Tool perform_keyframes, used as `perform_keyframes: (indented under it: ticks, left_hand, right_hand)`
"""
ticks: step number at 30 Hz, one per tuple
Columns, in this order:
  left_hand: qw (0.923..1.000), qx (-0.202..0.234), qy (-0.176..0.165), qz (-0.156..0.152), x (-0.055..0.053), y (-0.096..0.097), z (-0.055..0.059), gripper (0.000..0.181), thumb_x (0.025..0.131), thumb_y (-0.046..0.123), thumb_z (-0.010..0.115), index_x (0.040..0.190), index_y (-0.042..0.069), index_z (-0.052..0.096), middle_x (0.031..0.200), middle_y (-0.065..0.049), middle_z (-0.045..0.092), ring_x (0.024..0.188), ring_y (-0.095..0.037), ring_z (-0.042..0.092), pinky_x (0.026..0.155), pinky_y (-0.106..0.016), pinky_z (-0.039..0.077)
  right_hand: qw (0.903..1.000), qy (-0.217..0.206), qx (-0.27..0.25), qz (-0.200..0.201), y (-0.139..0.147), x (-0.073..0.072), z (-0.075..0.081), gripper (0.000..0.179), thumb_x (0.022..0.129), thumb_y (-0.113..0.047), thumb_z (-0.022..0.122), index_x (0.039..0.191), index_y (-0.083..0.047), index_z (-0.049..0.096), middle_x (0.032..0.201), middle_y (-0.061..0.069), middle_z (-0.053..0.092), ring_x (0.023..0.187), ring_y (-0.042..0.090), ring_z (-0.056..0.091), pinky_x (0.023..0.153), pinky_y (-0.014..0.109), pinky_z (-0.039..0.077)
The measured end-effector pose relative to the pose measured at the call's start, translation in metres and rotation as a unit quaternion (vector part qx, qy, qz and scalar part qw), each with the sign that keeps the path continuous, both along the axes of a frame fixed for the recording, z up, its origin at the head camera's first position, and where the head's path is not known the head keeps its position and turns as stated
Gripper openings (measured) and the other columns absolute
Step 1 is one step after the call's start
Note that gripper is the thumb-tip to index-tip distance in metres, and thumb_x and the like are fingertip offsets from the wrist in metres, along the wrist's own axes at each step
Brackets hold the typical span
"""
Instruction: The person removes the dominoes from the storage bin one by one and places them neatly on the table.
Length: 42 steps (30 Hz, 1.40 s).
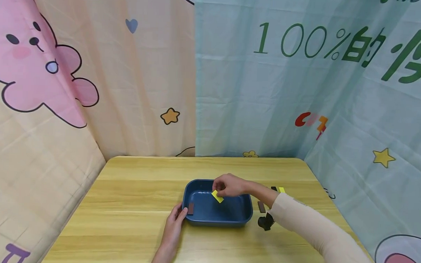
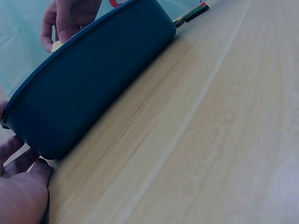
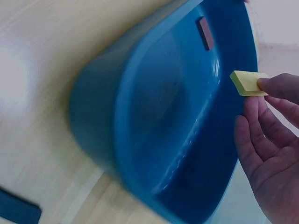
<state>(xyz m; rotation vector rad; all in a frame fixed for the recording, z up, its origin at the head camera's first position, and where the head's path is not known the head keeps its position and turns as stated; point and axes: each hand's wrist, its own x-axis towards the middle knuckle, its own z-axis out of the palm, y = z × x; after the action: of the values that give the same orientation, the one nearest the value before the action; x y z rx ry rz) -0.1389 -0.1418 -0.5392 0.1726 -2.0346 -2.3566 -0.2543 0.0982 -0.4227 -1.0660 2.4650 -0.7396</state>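
Observation:
A dark blue plastic basin (image 1: 217,224) sits on the wooden table, with a small brown block (image 1: 191,208) lying inside at its left end. My left hand (image 1: 173,227) holds the basin's left side, thumb at the rim and fingers along the outer wall. Over the basin, my right hand (image 1: 229,185) pinches a flat yellow block (image 3: 247,83) between thumb and fingers. In the right wrist view the block's near end sticks out past the fingertips. The left wrist view shows the basin's outer wall (image 2: 93,70) hiding most of the yellow block.
Right of the basin, another brown block (image 1: 261,207) and a black object (image 1: 265,221) lie on the table (image 1: 142,191). Behind my right forearm, a black block (image 1: 274,188) and a yellow one (image 1: 281,190) are partly hidden. Printed curtains (image 1: 232,109) surround the table's back and sides.

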Motion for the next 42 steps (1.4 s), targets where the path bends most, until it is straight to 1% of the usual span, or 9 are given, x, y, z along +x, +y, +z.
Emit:
perform_keyframes:
  ticks: [5, 10, 15, 20, 24, 28, 31, 38, 42]
  left_hand:
    - [1.0000, 0.005, 0.001, -0.003, -0.001, -0.003, 0.000, 0.056, 0.110, 0.023, 0.053, 0.152, -0.011, 0.038, 0.153, -0.030, 0.042, 0.144, -0.039, 0.037, 0.119, -0.051, 0.030]
    - [0.9999, 0.007, 0.003, -0.011, -0.001, -0.002, 0.000, 0.056, 0.110, 0.023, 0.053, 0.152, -0.012, 0.038, 0.154, -0.031, 0.041, 0.145, -0.041, 0.035, 0.120, -0.052, 0.028]
    - [1.0000, 0.008, -0.001, -0.005, -0.001, -0.002, -0.001, 0.057, 0.109, 0.024, 0.054, 0.151, -0.011, 0.039, 0.154, -0.031, 0.041, 0.145, -0.041, 0.035, 0.120, -0.052, 0.028]
    - [1.0000, 0.005, -0.001, 0.001, -0.001, -0.001, -0.002, 0.055, 0.108, 0.022, 0.056, 0.151, -0.010, 0.041, 0.152, -0.031, 0.043, 0.144, -0.041, 0.037, 0.119, -0.051, 0.030]
    - [1.0000, 0.000, 0.001, 0.002, -0.001, 0.000, -0.002, 0.055, 0.108, 0.022, 0.057, 0.150, -0.010, 0.041, 0.151, -0.030, 0.045, 0.142, -0.039, 0.040, 0.118, -0.048, 0.033]
    - [1.0000, 0.003, -0.001, 0.005, -0.001, 0.000, -0.003, 0.054, 0.108, 0.021, 0.056, 0.150, -0.010, 0.042, 0.150, -0.029, 0.046, 0.141, -0.038, 0.041, 0.117, -0.045, 0.036]
    - [1.0000, 0.000, -0.003, 0.006, -0.001, -0.001, -0.003, 0.055, 0.108, 0.022, 0.056, 0.150, -0.010, 0.041, 0.150, -0.029, 0.046, 0.142, -0.039, 0.041, 0.117, -0.047, 0.034]
    - [1.0000, 0.006, -0.006, 0.002, -0.002, -0.001, -0.002, 0.055, 0.108, 0.020, 0.057, 0.151, -0.010, 0.040, 0.153, -0.031, 0.042, 0.144, -0.041, 0.038, 0.118, -0.050, 0.032]
    - [1.0000, 0.006, -0.005, 0.000, -0.002, -0.002, -0.003, 0.056, 0.108, 0.021, 0.056, 0.151, -0.010, 0.039, 0.153, -0.031, 0.041, 0.144, -0.041, 0.037, 0.118, -0.049, 0.032]
  right_hand:
    - [0.9995, 0.009, -0.020, -0.021, 0.018, 0.003, -0.002, 0.010, 0.095, -0.005, 0.069, 0.103, -0.010, 0.072, 0.083, -0.007, 0.063, 0.073, 0.009, 0.056, 0.070, 0.027, 0.053]
    - [0.9974, 0.002, -0.050, -0.052, 0.040, 0.009, -0.004, 0.009, 0.095, -0.004, 0.068, 0.102, -0.008, 0.072, 0.082, -0.005, 0.063, 0.072, 0.012, 0.057, 0.068, 0.029, 0.054]
    - [0.9938, -0.001, -0.080, -0.077, 0.059, 0.013, -0.009, 0.009, 0.097, -0.006, 0.068, 0.105, -0.007, 0.072, 0.082, -0.003, 0.063, 0.073, 0.014, 0.058, 0.069, 0.029, 0.053]
    - [0.9861, -0.024, -0.118, -0.114, 0.078, 0.020, -0.015, 0.013, 0.099, -0.008, 0.068, 0.111, -0.004, 0.071, 0.087, 0.001, 0.064, 0.076, 0.018, 0.059, 0.070, 0.032, 0.052]
    - [0.9802, -0.031, -0.130, -0.146, 0.093, 0.025, -0.018, 0.015, 0.100, -0.011, 0.068, 0.112, -0.002, 0.070, 0.092, 0.002, 0.067, 0.079, 0.020, 0.062, 0.070, 0.032, 0.054]
    - [0.9767, -0.035, -0.139, -0.159, 0.102, 0.030, -0.021, 0.016, 0.100, -0.010, 0.068, 0.112, 0.000, 0.069, 0.091, 0.004, 0.067, 0.080, 0.024, 0.063, 0.070, 0.037, 0.056]
    - [0.9735, -0.041, -0.147, -0.170, 0.108, 0.034, -0.023, 0.015, 0.099, -0.007, 0.068, 0.112, 0.002, 0.069, 0.089, 0.005, 0.066, 0.080, 0.025, 0.062, 0.072, 0.044, 0.058]
    - [0.9657, -0.045, -0.166, -0.194, 0.125, 0.043, -0.031, 0.015, 0.098, -0.006, 0.068, 0.111, 0.003, 0.067, 0.093, 0.007, 0.064, 0.082, 0.024, 0.062, 0.072, 0.038, 0.058]
    - [0.9619, -0.057, -0.167, -0.209, 0.136, 0.051, -0.034, 0.016, 0.100, -0.008, 0.068, 0.112, 0.003, 0.066, 0.094, 0.007, 0.063, 0.083, 0.027, 0.062, 0.075, 0.046, 0.058]
